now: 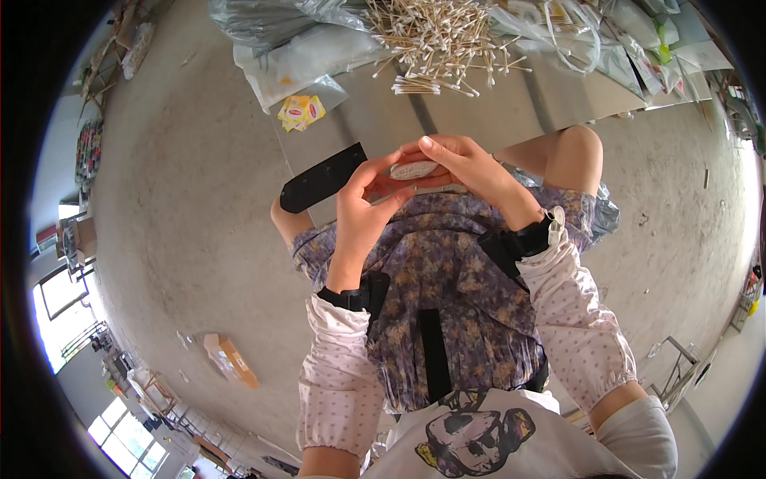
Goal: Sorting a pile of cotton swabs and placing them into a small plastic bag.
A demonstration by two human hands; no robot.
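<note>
Between my two hands, just above my lap, is a bundle of cotton swabs (412, 170), with its white tips showing end-on. My left hand (361, 199) curls round it from the left, thumb toward me. From the right, my right hand (472, 166) closes over it with the thumb on top. The sticks are mostly hidden by my fingers. Beyond my hands, a large loose heap of cotton swabs (435, 36) lies on the metal-topped table (495, 104). A small neat row of swabs (416, 85) sits at the heap's near side.
Yellow printed packet labels (301, 112) lie on the table's left, next to clear plastic bags (319, 56). More plastic bags (630, 40) crowd its right. A flat black piece (323, 177) sticks out beside my left hand. A cardboard box (230, 361) stands on the floor at left.
</note>
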